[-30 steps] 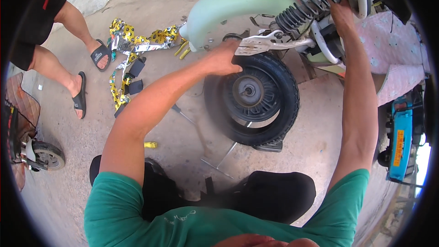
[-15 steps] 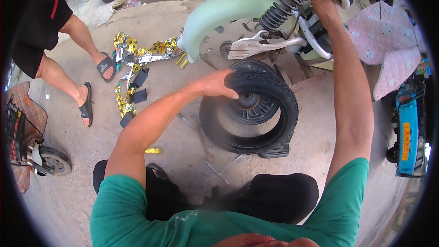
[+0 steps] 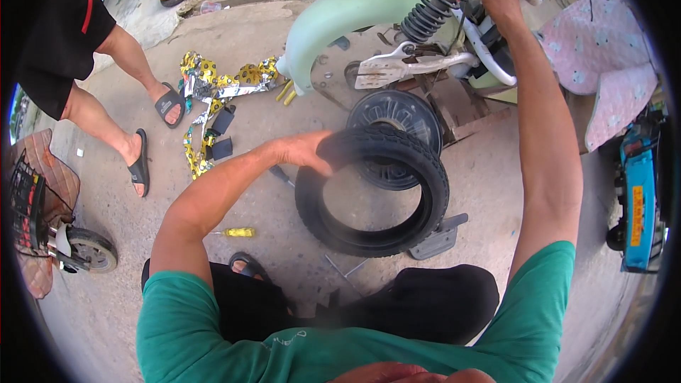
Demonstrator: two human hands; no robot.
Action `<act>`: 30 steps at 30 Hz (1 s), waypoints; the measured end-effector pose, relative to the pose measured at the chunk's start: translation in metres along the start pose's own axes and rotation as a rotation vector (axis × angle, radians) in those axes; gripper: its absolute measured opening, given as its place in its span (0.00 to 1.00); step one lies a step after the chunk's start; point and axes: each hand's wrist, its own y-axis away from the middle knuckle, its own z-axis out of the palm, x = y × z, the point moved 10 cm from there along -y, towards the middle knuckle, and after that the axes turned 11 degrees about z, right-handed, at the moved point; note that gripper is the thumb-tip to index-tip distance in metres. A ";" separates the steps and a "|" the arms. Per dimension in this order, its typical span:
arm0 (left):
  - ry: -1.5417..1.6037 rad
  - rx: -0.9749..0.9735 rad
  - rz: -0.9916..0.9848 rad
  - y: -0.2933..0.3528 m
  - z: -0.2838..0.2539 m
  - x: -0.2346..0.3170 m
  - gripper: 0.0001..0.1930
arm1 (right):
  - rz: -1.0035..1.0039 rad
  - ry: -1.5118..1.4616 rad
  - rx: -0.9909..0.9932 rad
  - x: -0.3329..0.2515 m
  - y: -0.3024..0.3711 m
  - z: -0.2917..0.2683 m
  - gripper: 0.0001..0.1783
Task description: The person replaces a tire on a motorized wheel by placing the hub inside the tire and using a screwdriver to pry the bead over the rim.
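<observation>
My left hand (image 3: 308, 150) grips the far left side of a black tire (image 3: 429, 209), fingers wrapped over its tread. The tire is tilted, and its open middle has no wheel in it. Just beyond it a black wheel rim (image 3: 397, 110) lies on the ground, partly overlapped by the tire. My right hand (image 3: 501, 3) is raised at the upper right, closed beside a black coil shock absorber (image 3: 443, 7) and the white tubing (image 3: 493, 57) of a scooter; its fingers are mostly hidden. A pale green fender (image 3: 319, 25) curves out left of the shock.
A yellow-handled screwdriver (image 3: 239, 232), a metal T-shaped tool (image 3: 346, 269) and a grey pedal-like piece (image 3: 440, 237) lie nearby. Yellow patterned wrapping (image 3: 202, 71) is spread at left. Another person's legs (image 3: 135, 50) stand far left. A blue toy-like vehicle (image 3: 638, 198) is at right.
My left hand has drawn the tire nearer and to the left, uncovering more of the rim and the grey piece. My right hand stays by the shock absorber.
</observation>
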 end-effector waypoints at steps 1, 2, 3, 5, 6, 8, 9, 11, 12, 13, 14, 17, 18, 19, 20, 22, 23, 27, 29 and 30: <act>-0.087 -0.010 -0.038 0.000 -0.003 0.000 0.43 | 0.011 -0.014 -0.007 -0.008 0.002 0.000 0.38; -0.094 -0.007 -0.037 0.000 -0.001 0.004 0.43 | 0.022 -0.027 -0.014 -0.017 0.003 0.001 0.40; -0.023 0.048 0.021 0.002 0.003 0.011 0.42 | 0.037 -0.041 -0.020 -0.025 0.007 0.000 0.43; 0.065 0.094 0.065 0.003 0.010 0.024 0.42 | 0.072 -0.049 -0.042 -0.030 0.020 0.005 0.47; -0.053 0.024 0.043 0.004 0.015 0.039 0.41 | 0.093 -0.076 -0.011 -0.032 0.024 -0.002 0.47; -0.176 -0.046 0.024 0.004 0.012 0.053 0.40 | 0.071 -0.136 0.036 -0.036 0.028 -0.011 0.47; -0.240 -0.135 0.032 0.008 0.012 0.053 0.38 | 0.075 -0.132 0.038 -0.035 0.031 -0.015 0.47; -0.270 -0.247 -0.014 0.031 0.001 0.047 0.37 | 0.122 -0.150 -0.006 -0.042 0.032 -0.012 0.47; -0.354 -0.280 -0.095 0.042 -0.007 0.036 0.37 | 0.123 -0.154 -0.001 -0.040 0.031 -0.012 0.47; -0.437 -0.317 -0.169 0.051 -0.014 0.024 0.37 | 0.130 -0.114 0.014 -0.034 0.029 -0.014 0.47; -0.436 -0.318 -0.193 0.060 -0.019 0.008 0.38 | 0.138 -0.073 0.029 -0.028 0.027 -0.017 0.47; -0.463 -0.307 -0.303 0.088 -0.046 -0.019 0.39 | 0.066 -0.070 0.002 -0.029 0.023 -0.008 0.46; -0.421 -0.291 -0.379 0.093 -0.051 -0.031 0.40 | 0.118 -0.042 0.075 -0.022 0.024 -0.012 0.45; -0.379 -0.277 -0.453 0.096 -0.056 -0.042 0.41 | 0.118 -0.039 0.077 -0.021 0.023 -0.014 0.45; -0.462 -0.334 -0.532 0.097 -0.062 -0.054 0.41 | 0.106 -0.031 0.079 -0.021 0.022 -0.016 0.45; -0.617 -0.195 -0.393 0.080 -0.075 -0.062 0.40 | 0.089 -0.037 0.071 -0.039 0.028 -0.013 0.44; -0.766 -0.057 -0.250 0.071 -0.087 -0.058 0.39 | 0.141 -0.143 0.029 -0.046 0.037 -0.011 0.43; -0.673 0.188 0.023 -0.031 -0.060 -0.008 0.35 | 0.130 -0.103 0.032 -0.024 0.029 -0.019 0.41; -0.756 0.278 0.219 -0.058 -0.057 0.025 0.34 | 0.196 -0.185 0.009 -0.040 0.042 -0.010 0.41; -0.789 0.326 0.231 -0.075 -0.055 0.036 0.34 | 0.152 -0.150 0.063 -0.033 0.035 -0.013 0.39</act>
